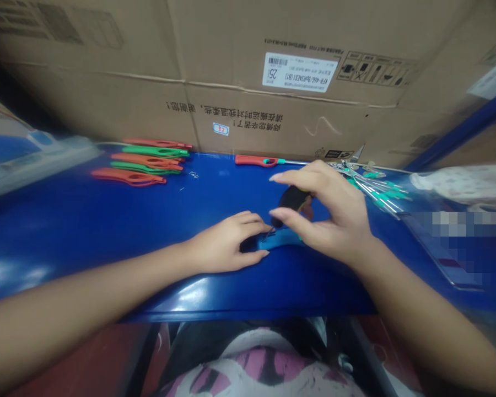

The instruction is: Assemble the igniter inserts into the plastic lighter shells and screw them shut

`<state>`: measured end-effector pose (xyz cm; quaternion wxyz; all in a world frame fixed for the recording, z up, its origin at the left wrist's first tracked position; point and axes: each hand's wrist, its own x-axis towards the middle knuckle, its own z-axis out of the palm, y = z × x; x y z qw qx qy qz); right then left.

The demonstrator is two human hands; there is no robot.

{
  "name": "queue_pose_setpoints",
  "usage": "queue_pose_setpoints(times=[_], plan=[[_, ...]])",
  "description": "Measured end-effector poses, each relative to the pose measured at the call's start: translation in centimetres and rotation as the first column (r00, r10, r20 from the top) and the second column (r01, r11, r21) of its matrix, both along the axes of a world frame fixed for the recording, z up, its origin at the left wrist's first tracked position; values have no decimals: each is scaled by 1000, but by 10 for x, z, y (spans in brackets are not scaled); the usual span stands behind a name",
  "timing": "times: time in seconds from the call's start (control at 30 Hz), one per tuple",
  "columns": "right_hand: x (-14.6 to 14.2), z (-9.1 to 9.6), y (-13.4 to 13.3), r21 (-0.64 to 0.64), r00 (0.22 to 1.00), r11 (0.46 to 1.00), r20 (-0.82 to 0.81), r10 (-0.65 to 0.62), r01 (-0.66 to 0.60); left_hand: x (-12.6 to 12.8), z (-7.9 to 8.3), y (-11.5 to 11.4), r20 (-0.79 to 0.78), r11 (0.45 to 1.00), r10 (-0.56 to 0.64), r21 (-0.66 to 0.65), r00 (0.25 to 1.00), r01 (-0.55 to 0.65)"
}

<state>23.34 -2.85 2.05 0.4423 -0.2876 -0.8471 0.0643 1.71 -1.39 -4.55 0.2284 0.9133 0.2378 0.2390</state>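
Observation:
My left hand (pixel 227 242) is closed on one end of a blue lighter handle (pixel 283 238) lying on the blue table. Small dark thin pieces, too blurred to name, show by its fingertips. Above the handle, my right hand (pixel 330 215) has a black screwdriver-like tool (pixel 291 201) with a yellow stripe held in its lower fingers. Its thumb and index finger are spread apart, and the tool's tip end is hidden. The far end of the blue handle, with a bit of green, passes under the right hand.
Several orange and green lighter handles (pixel 136 161) lie in a row at back left. A red lighter (pixel 254 160) with a metal rod points toward a pile of metal rods with green ends (pixel 376 187). Cardboard (pixel 231 66) walls the back. A flat transparent-edged object (pixel 446 253) lies right.

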Motion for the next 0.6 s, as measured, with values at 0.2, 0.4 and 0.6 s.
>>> queue_pose_setpoints(times=[0.2,0.4,0.6], plan=[[6,9,-3,-175,994,981,53,92,-81,0,1,0,-6,1000,11,0,1000,-11],[8,15,-1,-7,998,1000,62,3,-3,1,-2,1,29,1000,24,-20,999,-24],[8,20,-9,-54,992,997,108,66,-60,4,-3,0,42,998,55,-24,998,-55]])
